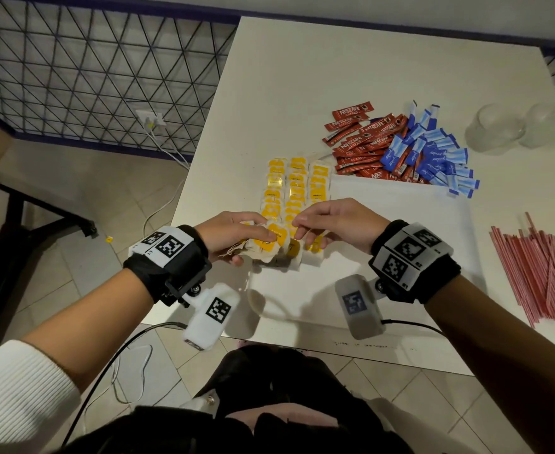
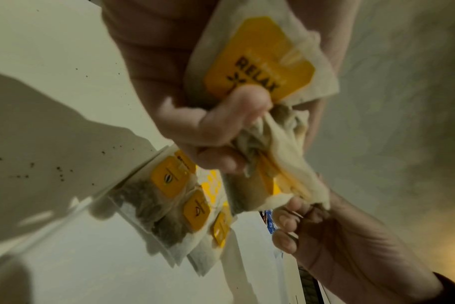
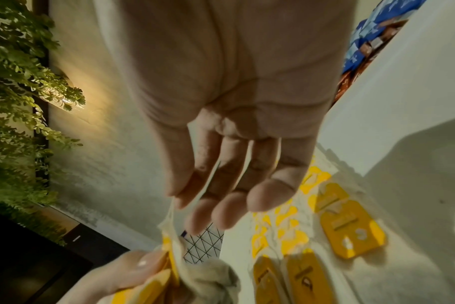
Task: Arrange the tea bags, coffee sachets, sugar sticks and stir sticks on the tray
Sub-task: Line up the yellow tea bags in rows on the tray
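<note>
My left hand grips a bunch of yellow-tagged tea bags just above the table's near-left part; its thumb presses a tag marked RELAX. My right hand meets the bunch from the right. Its thumb and forefinger pinch the thin edge of one tea bag. Beyond the hands, three columns of tea bags lie flat. Red coffee sachets and blue sugar sticks lie heaped together farther back. Red stir sticks are piled at the right. A white tray lies under and right of my hands.
Two clear glass jars stand at the back right of the white table. The table's left edge runs close to my left hand, with tiled floor and cables below. A wire-mesh panel stands at the far left.
</note>
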The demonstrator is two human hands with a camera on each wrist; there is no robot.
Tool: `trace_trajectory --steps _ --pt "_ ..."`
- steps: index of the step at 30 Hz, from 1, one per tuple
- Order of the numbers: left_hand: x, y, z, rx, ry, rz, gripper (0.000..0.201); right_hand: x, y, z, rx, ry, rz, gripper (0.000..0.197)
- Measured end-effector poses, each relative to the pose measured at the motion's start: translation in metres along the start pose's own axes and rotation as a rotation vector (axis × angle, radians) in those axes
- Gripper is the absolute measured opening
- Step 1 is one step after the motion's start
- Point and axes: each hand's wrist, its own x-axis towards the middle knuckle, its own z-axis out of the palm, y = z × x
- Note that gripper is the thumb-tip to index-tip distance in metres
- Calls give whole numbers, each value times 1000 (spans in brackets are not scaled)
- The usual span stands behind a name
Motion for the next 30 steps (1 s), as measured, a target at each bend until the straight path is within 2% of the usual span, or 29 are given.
trace_trajectory --steps 4,8,20,23,28,30 --pt "0 3 7 -12 -56 13 11 3 3 3 36 32 26 18" --pt "-1 7 13 -133 -102 66 9 4 13 14 25 64 79 15" --pt "3 2 24 -234 -88 110 18 3 30 25 201 95 147 33" --pt "3 0 27 -235 -89 109 17 0 33 21 175 72 127 28" --pt "6 -10 35 -190 -27 45 12 -7 35 9 224 181 83 9" --pt "8 -18 39 -114 5 1 14 -11 36 7 187 171 70 5"
